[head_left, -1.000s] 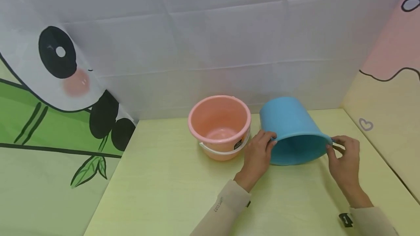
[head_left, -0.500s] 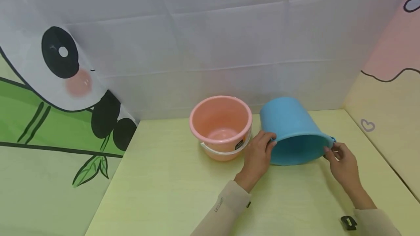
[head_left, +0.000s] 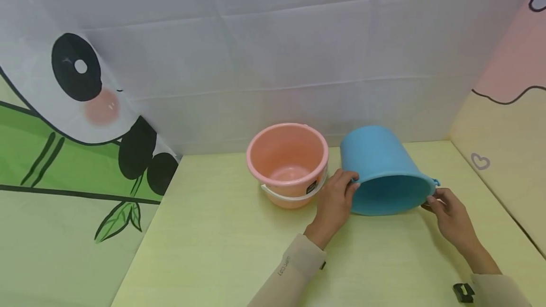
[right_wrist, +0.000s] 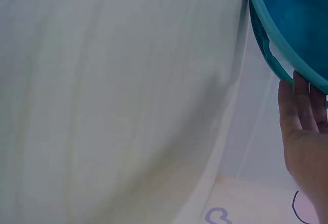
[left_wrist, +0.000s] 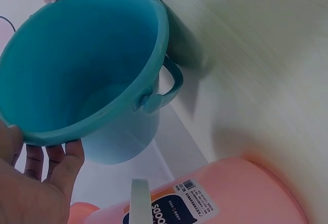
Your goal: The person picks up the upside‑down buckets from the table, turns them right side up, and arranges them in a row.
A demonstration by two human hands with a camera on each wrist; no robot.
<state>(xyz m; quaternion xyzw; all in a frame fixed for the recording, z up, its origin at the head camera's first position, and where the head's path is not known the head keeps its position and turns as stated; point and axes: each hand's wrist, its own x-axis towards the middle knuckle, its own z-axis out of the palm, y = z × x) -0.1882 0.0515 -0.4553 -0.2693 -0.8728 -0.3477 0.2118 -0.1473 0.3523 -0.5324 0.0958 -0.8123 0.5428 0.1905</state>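
A blue bucket (head_left: pixel 375 153) lies tipped on its side, its mouth facing me and slightly downward. At the left of the rim my left hand (head_left: pixel 336 201) grips it; in the left wrist view the left hand (left_wrist: pixel 38 183) has its fingers outside the rim. My right hand (head_left: pixel 453 217) holds the lower right of the rim, below the blue handle lug (head_left: pixel 436 182). Seen from the right wrist, the fingers (right_wrist: pixel 303 106) reach behind the rim by the blue handle (right_wrist: pixel 271 62). Beside the left hand a pink bucket (head_left: pixel 286 155) stands upright.
The pink bucket's white handle (head_left: pixel 294 198) hangs down its front. Both buckets are near the white back wall (head_left: pixel 294 60) on a pale yellow-green table (head_left: pixel 204 240). A printed side panel (head_left: pixel 503 155) bounds the right. A small black item (head_left: pixel 463 293) is by the right sleeve.
My right hand has slid down the rim from the handle lug, which now shows above it. The blue bucket has shifted slightly right. The left hand has stayed on the rim.
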